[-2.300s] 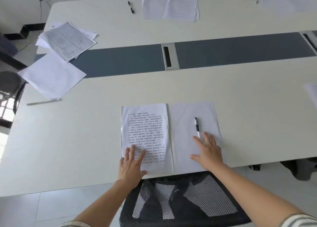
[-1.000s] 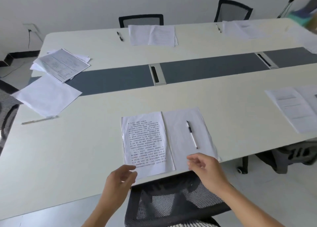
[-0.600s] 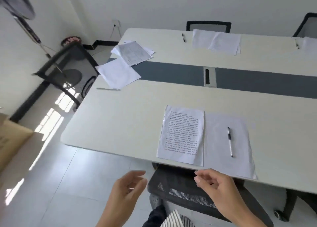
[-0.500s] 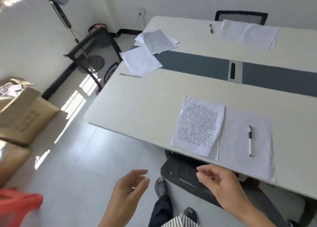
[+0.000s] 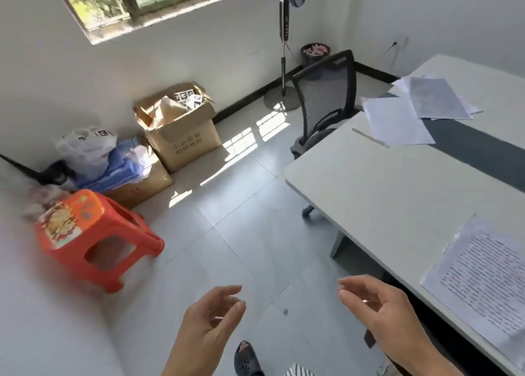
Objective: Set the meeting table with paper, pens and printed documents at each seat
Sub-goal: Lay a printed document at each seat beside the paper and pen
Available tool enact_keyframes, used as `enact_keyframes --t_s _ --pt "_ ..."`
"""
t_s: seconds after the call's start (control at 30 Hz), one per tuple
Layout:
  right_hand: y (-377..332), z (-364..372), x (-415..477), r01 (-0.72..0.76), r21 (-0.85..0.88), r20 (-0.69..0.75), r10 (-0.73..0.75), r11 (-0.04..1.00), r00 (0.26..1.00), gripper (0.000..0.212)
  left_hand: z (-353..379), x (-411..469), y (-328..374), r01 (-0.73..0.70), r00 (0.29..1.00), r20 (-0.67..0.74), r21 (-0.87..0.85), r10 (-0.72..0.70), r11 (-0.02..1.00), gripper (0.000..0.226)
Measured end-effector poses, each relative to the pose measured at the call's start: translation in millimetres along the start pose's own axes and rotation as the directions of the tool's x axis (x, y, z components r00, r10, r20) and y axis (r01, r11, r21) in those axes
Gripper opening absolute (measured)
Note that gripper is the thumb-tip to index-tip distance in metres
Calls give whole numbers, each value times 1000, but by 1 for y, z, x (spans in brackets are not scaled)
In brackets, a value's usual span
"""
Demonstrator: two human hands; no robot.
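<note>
The white meeting table (image 5: 377, 185) fills the right side of the view. A printed document (image 5: 480, 279) lies at its near edge on the right. At the table's far end lie a blank sheet (image 5: 395, 121), a stack of printed pages (image 5: 434, 97) and a pen (image 5: 369, 137). My left hand (image 5: 210, 321) and my right hand (image 5: 375, 304) hang over the floor, away from the table, fingers loosely apart and empty.
A black mesh chair (image 5: 326, 97) stands at the table's end. An orange plastic stool (image 5: 91, 233) is on the left. Cardboard boxes (image 5: 179, 128) and bags sit by the wall. A standing fan (image 5: 284, 49) is near the corner. Grey tiled floor lies between.
My hands have lifted off the papers and drawn back from the table. The view has swung left, away from the set seat toward the room's corner and the table's end.
</note>
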State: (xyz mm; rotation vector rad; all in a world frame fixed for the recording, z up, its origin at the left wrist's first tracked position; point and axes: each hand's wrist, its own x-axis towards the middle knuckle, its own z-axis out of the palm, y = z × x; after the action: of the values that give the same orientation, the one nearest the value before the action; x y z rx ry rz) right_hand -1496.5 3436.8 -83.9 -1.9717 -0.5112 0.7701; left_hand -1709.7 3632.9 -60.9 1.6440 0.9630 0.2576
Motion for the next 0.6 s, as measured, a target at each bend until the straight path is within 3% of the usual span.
enact_keyframes --t_s 0.2,0.3,0.6 --pt "-77 101 62 93 19 41 -94 995 995 16 -128 51 -20 21 989 -148 -8 -22 1000 32" --pt "-106 129 84 117 32 53 -119 993 992 17 -168 80 -25 29 983 -181 -42 -36 999 19" --pt "-126 153 200 35 15 -21 -34 999 999 20 -188 223 -12 82 994 -71 -76 -88 994 32"
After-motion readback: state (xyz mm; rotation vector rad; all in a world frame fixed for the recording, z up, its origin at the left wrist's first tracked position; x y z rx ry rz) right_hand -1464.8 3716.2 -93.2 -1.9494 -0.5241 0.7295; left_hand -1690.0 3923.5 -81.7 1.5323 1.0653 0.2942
